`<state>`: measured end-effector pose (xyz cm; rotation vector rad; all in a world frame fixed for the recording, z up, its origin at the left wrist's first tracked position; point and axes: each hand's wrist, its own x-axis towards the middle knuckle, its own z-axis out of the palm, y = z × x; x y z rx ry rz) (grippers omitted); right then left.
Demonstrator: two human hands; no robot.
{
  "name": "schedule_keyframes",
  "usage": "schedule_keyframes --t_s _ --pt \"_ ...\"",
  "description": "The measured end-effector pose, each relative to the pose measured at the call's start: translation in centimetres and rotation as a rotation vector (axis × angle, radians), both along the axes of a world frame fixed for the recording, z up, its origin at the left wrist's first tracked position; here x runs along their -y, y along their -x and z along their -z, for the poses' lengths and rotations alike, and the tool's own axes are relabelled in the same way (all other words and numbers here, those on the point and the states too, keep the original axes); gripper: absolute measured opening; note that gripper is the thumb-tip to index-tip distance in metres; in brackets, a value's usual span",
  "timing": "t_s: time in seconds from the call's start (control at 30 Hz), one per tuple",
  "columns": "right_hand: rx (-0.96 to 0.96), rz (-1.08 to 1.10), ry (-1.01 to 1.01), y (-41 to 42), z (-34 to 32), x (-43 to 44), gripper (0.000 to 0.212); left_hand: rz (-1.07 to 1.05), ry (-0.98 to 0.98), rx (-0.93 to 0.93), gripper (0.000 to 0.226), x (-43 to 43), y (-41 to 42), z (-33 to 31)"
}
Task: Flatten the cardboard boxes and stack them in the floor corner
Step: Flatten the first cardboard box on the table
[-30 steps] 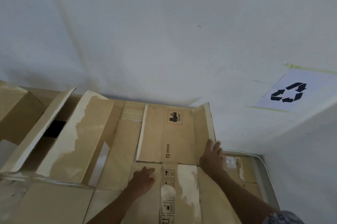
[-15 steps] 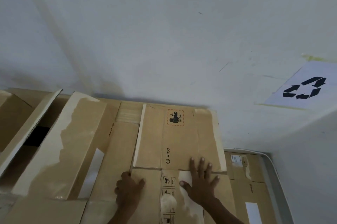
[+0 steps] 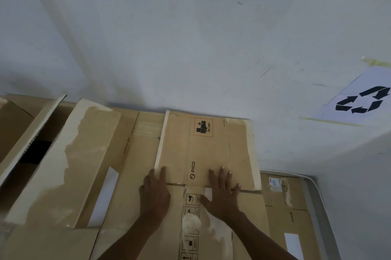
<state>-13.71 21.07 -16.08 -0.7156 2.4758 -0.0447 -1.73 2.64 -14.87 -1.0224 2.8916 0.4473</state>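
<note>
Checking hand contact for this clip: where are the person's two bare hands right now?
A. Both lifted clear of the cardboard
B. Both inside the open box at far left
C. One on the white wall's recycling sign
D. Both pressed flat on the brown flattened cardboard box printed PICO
D: the left hand and right hand lie palm-down, fingers spread, on the brown flattened cardboard box.

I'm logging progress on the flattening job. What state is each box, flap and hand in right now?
PICO box: flattened, lying on the stack by the wall.
Left hand: open, palm pressing the box.
Right hand: open, fingers spread, pressing the box.
Box at far left: still open, flap raised.
Recycling sign: taped on the wall.
</note>
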Motion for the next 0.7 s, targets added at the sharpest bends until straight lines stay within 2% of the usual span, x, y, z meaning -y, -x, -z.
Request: schedule_keyframes --t_s 0.1,0.2,0.3,0.37,0.4,0.5,0.63,0.7 --pt "-0.046 -0.049 0.026 -0.5 1.3 0.0 0.11 0.381 0.029 0.039 0.076 0.4 2.3 1.9" --pt "-0.114 -0.058 0.04 -0.7 2.4 -0.1 0.106 0.566 0.083 0.16 0.092 0.9 3.9 4.3" --pt "-0.18 -0.041 0.04 0.1 3.0 0.8 0.09 0.582 0.105 0.23 0.105 1.0 4.0 5.5" --pt "-0.189 -0.012 0.09 1.3 2.7 2.4 0.068 0.61 0.092 0.189 0.115 1.0 4.0 6.1" --pt "-0.197 0.0 0.096 2.1 2.7 3.3 0.065 0.61 0.074 0.174 0.119 0.9 4.0 6.0" --pt "-0.193 -0.001 0.032 3.6 3.2 5.4 0.071 0.529 -0.027 0.214 0.125 0.1 4.6 5.3" --pt "-0.189 0.036 0.105 6.2 3.0 7.6 0.056 0.417 -0.081 0.235 0.14 -0.1 5.9 4.6" --pt "-0.182 0.035 0.141 9.2 2.3 9.2 0.069 0.436 -0.095 0.258 0.144 -0.2 6.3 5.0"
